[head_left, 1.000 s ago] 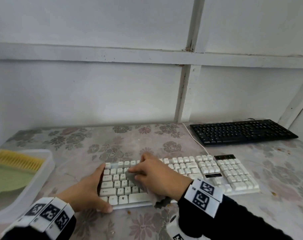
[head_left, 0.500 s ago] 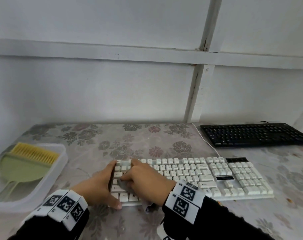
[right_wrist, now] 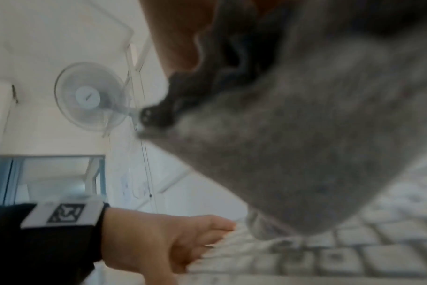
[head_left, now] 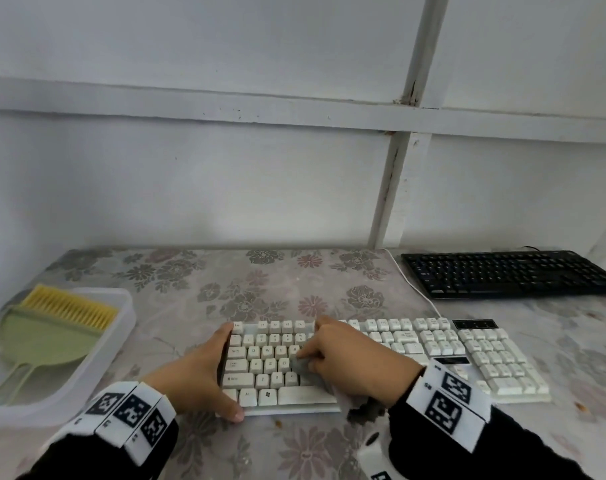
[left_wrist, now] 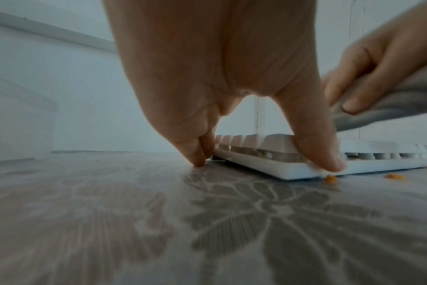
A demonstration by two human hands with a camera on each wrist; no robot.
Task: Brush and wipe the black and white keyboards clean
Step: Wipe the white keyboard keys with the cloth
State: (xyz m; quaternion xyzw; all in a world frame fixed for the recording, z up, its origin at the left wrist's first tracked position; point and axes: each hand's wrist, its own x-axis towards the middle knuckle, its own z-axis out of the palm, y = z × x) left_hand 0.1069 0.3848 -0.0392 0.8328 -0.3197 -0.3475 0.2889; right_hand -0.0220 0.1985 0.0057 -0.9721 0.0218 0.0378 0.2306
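Where the floral table (head_left: 260,289) reaches nine o'clock, a clear tray (head_left: 128,306) holds a yellow brush (head_left: 69,308) and a green dustpan (head_left: 41,341). At six o'clock the left hand (head_left: 197,372), spread wide with straight fingers, presses the left end of the white keyboard (head_left: 433,344). The right hand (head_left: 357,362) curls round a grey cloth (head_left: 301,363) on its keys. The black keyboard (head_left: 509,273) lies at two o'clock

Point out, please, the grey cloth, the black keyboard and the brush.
grey cloth (left_wrist: 397,104), left wrist view, fold beside the fingertip.
black keyboard (head_left: 509,273), head view, middle of its keys.
brush (head_left: 69,308), head view, on its yellow bristles.
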